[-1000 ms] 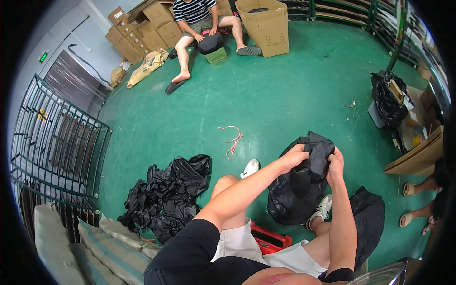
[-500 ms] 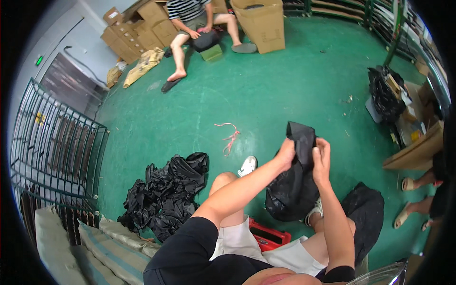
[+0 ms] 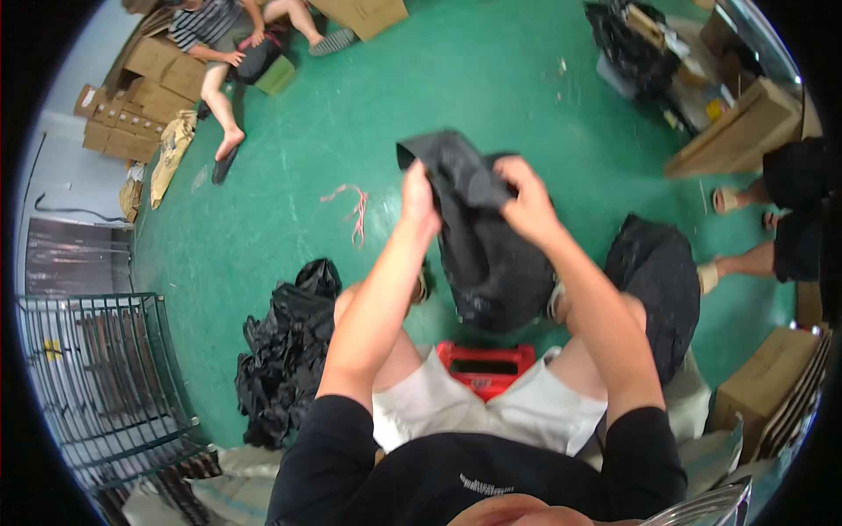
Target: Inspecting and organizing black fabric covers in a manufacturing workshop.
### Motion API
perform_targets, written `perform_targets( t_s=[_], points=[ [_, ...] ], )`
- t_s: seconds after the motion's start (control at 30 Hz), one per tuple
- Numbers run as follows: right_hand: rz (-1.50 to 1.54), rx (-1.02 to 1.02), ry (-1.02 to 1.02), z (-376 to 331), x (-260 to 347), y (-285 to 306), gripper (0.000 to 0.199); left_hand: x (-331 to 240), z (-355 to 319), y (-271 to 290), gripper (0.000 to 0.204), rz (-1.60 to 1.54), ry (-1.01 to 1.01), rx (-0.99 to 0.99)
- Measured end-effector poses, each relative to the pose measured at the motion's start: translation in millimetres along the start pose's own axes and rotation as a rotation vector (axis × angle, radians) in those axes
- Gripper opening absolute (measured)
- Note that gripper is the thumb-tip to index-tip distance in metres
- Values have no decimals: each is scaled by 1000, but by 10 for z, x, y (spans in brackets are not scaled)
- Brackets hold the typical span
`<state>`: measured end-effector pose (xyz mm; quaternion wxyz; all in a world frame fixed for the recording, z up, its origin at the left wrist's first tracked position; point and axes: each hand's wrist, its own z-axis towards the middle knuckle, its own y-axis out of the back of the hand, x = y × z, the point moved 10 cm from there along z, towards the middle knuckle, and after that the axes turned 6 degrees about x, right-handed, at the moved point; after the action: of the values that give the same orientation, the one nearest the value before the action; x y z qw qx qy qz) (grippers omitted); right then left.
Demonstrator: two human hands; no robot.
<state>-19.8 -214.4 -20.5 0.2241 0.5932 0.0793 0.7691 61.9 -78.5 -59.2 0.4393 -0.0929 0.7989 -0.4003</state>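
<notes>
A bulging black bag (image 3: pixel 491 272) stands on the floor between my knees, its loose mouth pulled upward. My left hand (image 3: pixel 420 206) is closed on the left side of that mouth. On the right side, my right hand (image 3: pixel 529 203) grips a fold of the same bag, with its fingertips partly hidden by the cloth. What is inside the bag is hidden. By my right leg rests a second full black bag (image 3: pixel 658 272). A crumpled heap of black bags (image 3: pixel 285 351) lies beside my left leg.
A red plastic piece (image 3: pixel 485 368) shows between my thighs. Pink string (image 3: pixel 358 210) lies on the green floor. A green metal rack (image 3: pixel 105 386) stands left; cardboard boxes (image 3: pixel 167 74) and a seated person (image 3: pixel 219 35) are far left. Another person's legs (image 3: pixel 745 263) show at right.
My view has turned, so the surroundings sit differently in the picture. Both hands stay on the bag's mouth, which has folded over and opened toward the left; my right hand has shifted its hold.
</notes>
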Motion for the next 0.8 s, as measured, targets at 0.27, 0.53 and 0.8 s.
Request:
perform_targets(
  t_s=[0.27,0.53,0.8],
  points=[
    [469,-335,-386,-19,-607,563,11,-336,104,421,29,150,-42,-79],
    [350,-169,-616,-165,-612,460,24,-556,53,309,20,975,-232,-175],
    [583,89,-515,-208,-350,-33,33,-198,-389,-733,74,1469,-595,249]
  ],
)
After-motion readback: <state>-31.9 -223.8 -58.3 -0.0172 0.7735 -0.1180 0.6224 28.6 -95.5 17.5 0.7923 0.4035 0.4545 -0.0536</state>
